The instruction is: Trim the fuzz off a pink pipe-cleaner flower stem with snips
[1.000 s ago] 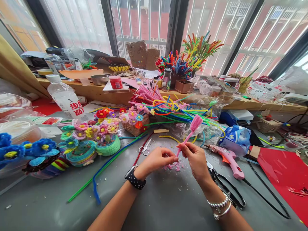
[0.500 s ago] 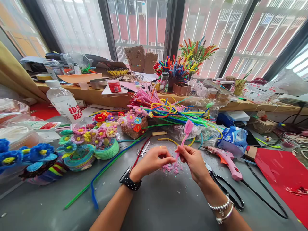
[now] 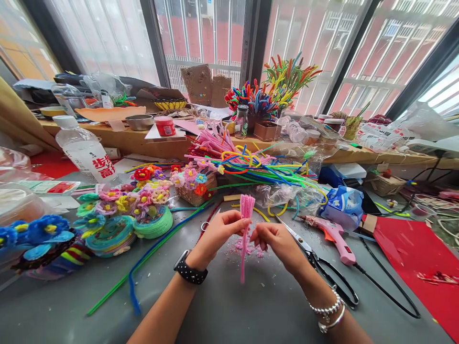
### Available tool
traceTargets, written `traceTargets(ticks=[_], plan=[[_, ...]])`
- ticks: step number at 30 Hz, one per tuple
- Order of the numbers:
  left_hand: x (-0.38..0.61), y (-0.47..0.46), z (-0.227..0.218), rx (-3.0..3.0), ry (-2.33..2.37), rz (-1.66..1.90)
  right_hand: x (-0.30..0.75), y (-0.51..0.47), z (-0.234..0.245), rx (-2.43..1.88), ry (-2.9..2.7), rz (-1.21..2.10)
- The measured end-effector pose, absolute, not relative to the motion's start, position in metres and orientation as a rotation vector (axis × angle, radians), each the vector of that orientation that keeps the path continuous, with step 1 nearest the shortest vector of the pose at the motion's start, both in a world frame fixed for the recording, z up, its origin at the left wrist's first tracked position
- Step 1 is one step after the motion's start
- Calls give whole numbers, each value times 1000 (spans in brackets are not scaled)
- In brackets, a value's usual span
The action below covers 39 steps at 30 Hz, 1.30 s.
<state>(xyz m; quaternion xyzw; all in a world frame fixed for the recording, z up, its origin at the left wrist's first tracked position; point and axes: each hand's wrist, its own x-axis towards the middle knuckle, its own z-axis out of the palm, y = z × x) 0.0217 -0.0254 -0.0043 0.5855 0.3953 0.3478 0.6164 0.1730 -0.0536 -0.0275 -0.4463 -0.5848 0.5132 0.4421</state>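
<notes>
My left hand (image 3: 224, 234) pinches a pink pipe-cleaner piece (image 3: 247, 208) upright over the grey table. Its fuzzy top is a bundle of loops side by side, and a thin stem hangs below my fingers. Close beside the stem on the right is my right hand (image 3: 274, 241), its fingers curled together; whatever they may hold is hidden. Pink fuzz trimmings (image 3: 254, 249) lie on the table behind the stem. Large black-handled scissors (image 3: 311, 255) rest by my right wrist, and small scissors (image 3: 204, 226) are partly covered by my left hand.
A pink glue gun (image 3: 335, 239) with a black cord lies at right beside a red sheet (image 3: 412, 267). Pipe-cleaner flower pots (image 3: 153, 222) stand at left near a plastic bottle (image 3: 86, 153). Loose pipe cleaners (image 3: 229, 155) are heaped at the back, before a crowded ledge (image 3: 161, 147).
The pink piece has passed from my right hand to my left and moved left, its looped top now facing me. My right hand has let go of its stem and sits beside it.
</notes>
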Motion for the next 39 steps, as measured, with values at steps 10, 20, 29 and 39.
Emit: traceTargets(ticks=[10, 20, 29, 39], plan=[[22, -27, -10, 1407, 770, 601, 171, -55, -24, -1109, -1292, 1184], [23, -27, -11, 1370, 808, 535, 172, -55, -23, -1051, -1121, 1320], [21, -27, -12, 1188, 736, 561, 173, -55, -22, -958, -1049, 1362], [24, -28, -7, 1110, 786, 682, 174, -55, -24, -997, -1006, 1271]])
